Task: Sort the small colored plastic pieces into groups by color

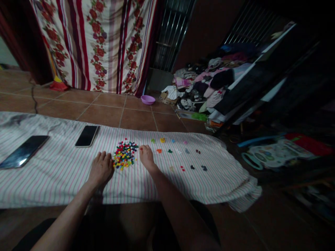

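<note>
Left hand (101, 166): laid palm down, fingers extended, at the near left edge of the heap, with fingertips beside the outermost pieces.

Right hand (146, 157): placed just right of the heap, fingers bent inward, thumb and forefinger brought close together. Fingertips too small and dim; cannot tell whether pinching a piece.

Heap of small pieces (125, 155): mixed red, yellow, green, blue, orange and white; spread between both hands on a striped cloth (136, 190).

Sorted groups, right of the right hand, in three rows, well apart from one another. Far row: light green group (153, 141), yellow group (162, 140), blue group (173, 141), pink group (185, 142). Middle row: orange group (159, 151), dark green group (170, 151), white group (179, 151), grey group (186, 151), brown group (198, 151). Near row: beige group (171, 168), red group (182, 168), black group (192, 167), dark blue-grey group (204, 168).

On the cloth to the left: smaller phone (87, 136), dark screen up; larger device (24, 151), also screen up, farther left.

Beyond, on a tiled floor (104, 108): purple bowl (148, 100), near the foot of a flowered, striped curtain (112, 42); heaped clothes (204, 80) farther right.
</note>
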Action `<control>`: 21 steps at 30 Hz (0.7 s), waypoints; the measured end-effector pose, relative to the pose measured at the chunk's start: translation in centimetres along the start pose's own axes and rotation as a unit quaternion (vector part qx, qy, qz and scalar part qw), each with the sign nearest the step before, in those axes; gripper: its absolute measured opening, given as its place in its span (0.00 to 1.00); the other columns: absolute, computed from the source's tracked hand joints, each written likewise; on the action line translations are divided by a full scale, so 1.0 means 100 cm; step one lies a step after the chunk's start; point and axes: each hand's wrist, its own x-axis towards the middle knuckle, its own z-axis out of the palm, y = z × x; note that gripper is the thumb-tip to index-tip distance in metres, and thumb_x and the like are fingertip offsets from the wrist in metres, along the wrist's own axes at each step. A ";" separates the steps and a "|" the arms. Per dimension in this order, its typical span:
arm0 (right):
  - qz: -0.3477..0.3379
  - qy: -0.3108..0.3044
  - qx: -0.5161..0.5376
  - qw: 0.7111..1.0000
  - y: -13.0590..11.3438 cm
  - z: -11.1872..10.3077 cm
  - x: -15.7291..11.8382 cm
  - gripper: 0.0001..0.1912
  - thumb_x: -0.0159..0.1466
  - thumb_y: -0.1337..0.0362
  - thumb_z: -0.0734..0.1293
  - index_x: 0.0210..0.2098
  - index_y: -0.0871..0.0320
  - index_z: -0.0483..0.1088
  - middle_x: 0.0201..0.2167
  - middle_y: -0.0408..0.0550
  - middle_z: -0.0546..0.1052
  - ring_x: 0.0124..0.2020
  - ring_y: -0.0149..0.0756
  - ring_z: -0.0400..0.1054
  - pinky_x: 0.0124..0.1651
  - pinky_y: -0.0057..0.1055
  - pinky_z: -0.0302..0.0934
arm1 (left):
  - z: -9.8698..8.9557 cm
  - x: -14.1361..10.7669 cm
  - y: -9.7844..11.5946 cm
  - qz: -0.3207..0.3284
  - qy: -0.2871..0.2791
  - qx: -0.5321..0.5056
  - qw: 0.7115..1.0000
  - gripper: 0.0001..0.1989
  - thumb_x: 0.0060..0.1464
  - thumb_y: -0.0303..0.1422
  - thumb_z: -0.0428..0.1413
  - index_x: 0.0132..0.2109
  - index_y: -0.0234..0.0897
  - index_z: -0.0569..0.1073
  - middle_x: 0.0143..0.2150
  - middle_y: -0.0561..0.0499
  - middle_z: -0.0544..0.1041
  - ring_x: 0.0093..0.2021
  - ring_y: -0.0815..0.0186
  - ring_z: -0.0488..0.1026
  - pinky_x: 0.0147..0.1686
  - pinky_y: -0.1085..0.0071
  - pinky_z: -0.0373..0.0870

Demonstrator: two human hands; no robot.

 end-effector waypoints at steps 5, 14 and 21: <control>0.012 -0.025 0.010 1.000 -0.004 -0.011 -0.018 0.10 0.63 0.73 0.61 0.38 0.58 0.72 0.38 0.50 0.73 0.42 0.36 0.67 0.47 0.29 0.60 | 0.001 -0.007 0.006 0.009 0.062 -0.019 0.998 0.18 0.58 0.32 0.40 0.50 0.32 0.68 0.49 0.36 0.73 0.58 0.52 0.64 0.58 0.49 0.60; -0.065 -0.001 0.075 0.995 0.026 -0.070 -0.075 0.10 0.64 0.70 0.61 0.38 0.55 0.73 0.38 0.46 0.74 0.41 0.34 0.69 0.46 0.30 0.62 | -0.011 -0.039 0.024 0.006 0.099 -0.011 0.995 0.18 0.55 0.33 0.43 0.49 0.33 0.70 0.49 0.35 0.73 0.59 0.48 0.64 0.57 0.45 0.60; 0.012 0.079 0.223 0.972 0.041 -0.114 -0.065 0.08 0.59 0.68 0.62 0.34 0.56 0.74 0.37 0.46 0.77 0.39 0.32 0.72 0.46 0.29 0.66 | -0.007 -0.064 0.034 -0.016 0.067 0.004 0.998 0.27 0.57 0.37 0.40 0.55 0.24 0.68 0.58 0.26 0.69 0.63 0.44 0.61 0.58 0.44 0.58</control>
